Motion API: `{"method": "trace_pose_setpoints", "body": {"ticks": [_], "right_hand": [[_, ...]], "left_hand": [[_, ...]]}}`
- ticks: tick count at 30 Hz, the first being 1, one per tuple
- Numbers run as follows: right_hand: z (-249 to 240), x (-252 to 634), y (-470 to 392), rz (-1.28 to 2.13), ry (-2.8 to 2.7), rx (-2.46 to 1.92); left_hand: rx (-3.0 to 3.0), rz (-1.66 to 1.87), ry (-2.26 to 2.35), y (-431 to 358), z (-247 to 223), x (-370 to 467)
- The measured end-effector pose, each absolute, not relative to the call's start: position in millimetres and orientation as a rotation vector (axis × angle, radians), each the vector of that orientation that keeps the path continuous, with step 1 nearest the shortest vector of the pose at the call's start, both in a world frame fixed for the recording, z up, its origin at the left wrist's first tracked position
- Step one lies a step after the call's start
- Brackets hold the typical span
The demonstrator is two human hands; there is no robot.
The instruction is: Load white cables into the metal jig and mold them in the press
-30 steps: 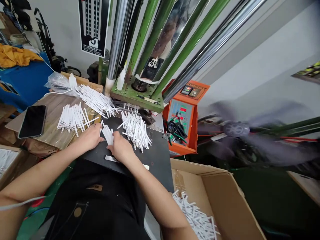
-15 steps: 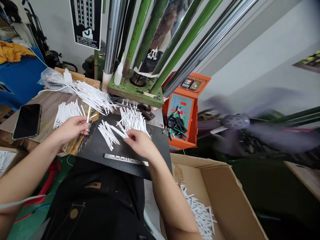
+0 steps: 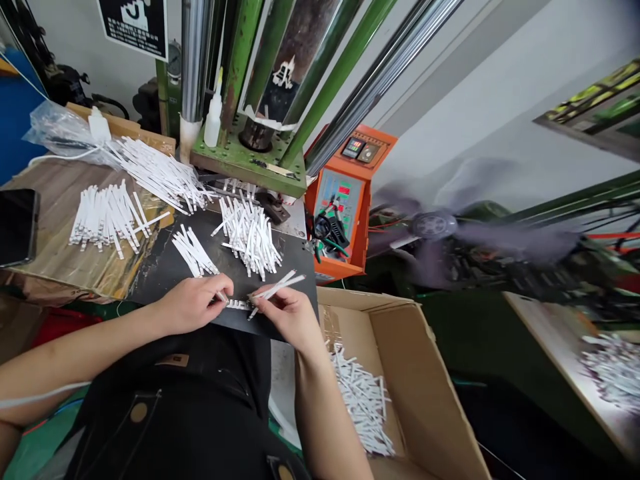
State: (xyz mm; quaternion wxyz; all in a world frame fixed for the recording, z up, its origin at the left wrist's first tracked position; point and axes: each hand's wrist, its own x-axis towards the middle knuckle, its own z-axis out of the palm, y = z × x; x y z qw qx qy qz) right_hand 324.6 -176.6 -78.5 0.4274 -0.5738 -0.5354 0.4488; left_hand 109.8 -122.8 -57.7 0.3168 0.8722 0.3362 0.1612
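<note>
The right hand (image 3: 290,313) pinches a few thin white strips (image 3: 276,287) between thumb and fingers, their ends crossing and poking out above the hand. The left hand (image 3: 195,305) is curled with thumb and forefinger close together; I cannot tell whether anything is between them. A slotted metal bar (image 3: 239,305) lies on the black counter (image 3: 297,257), showing between the two hands and partly covered by them. Just beyond the left hand lies a small fan of strips (image 3: 193,251), and to its right a larger heap of strips (image 3: 249,235). Farther left, a wooden board (image 3: 55,200) carries another bundle of strips (image 3: 107,215) and a black phone (image 3: 17,227). Behind the heap stands a green press base (image 3: 245,162) bearing a white squeeze bottle (image 3: 213,120). An orange control box (image 3: 357,223) with pliers stands right of it; below, an open cardboard box (image 3: 410,360) contains many loose strips (image 3: 363,400).
</note>
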Motion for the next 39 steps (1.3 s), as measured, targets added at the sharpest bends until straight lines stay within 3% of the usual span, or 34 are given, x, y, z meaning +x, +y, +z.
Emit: {"method": "trace_pose_setpoints", "body": {"ticks": [12,17,21,30,39], "right_hand": [[-76.8,308.1,-187.1,0.646,-1.782,-1.46],[-72.1,320.0,-192.3,0.701,-1.829,-1.498],[-59.4,345.7,-186.9,0.831,-1.492,-1.558],[-38.8,279.0,-139.2,0.496,-1.887,-1.097],[-69.0,337.7,-176.0,0.441,-1.689,-1.436]], "left_hand": [[2.634,0.103,0.916,-132.8,-41.2,121.8],[2.683,0.24,0.905,-130.2,-58.7,102.6],[2.576,0.356,0.861,-120.4,-60.5,69.6],[2.269,0.893,0.871,-99.0,-35.0,103.4],[2.125,0.768,0.927,-113.8,-55.1,66.1]]}}
